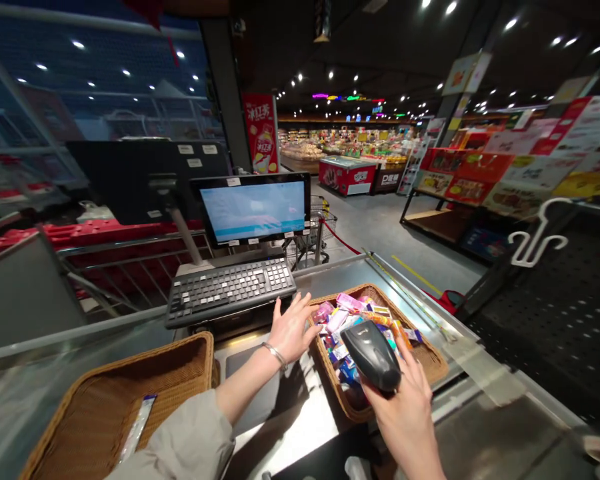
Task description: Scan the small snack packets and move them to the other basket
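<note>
My right hand [405, 407] grips a black handheld barcode scanner [373, 355], held over the near side of a wicker basket [433, 360] filled with several small colourful packets [350, 313]. My left hand [293, 327], with a bracelet on the wrist, is open with fingers spread, reaching to the basket's left rim beside a pink packet. A second wicker basket [180, 363] stands at the near left and holds one long packet [137, 423].
A grey keyboard [230, 290] and a lit checkout screen [254, 210] stand behind my left hand on the steel counter [300, 413]. A black perforated panel with a white hook [535, 243] is at the right. Store shelves and aisle lie beyond.
</note>
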Motion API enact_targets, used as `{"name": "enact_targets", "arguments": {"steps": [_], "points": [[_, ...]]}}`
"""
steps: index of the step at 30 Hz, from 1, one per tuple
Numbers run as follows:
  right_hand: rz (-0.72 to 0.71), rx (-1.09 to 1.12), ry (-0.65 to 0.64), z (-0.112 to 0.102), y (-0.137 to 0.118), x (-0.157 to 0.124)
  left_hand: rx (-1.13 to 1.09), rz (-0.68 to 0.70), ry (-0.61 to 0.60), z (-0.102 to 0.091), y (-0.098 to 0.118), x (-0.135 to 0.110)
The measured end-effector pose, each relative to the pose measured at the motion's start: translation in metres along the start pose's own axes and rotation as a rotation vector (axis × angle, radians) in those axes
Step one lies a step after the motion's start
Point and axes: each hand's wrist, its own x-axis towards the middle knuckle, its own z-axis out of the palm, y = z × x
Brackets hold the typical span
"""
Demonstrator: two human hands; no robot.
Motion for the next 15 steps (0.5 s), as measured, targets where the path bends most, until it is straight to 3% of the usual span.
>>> {"name": "enact_targets", "arguments": {"steps": [7, 15], "points": [[-0.105, 0.070, -0.258, 0.030, -0.045, 0.004, 0.107, -0.197, 0.050, -0.049, -0.058, -0.086], [-0.248, 0.139, -0.500, 0.060, -0.084, -0.003, 0.255, -0.443, 0.078, -0.081, -0.109, -0.183]]}}
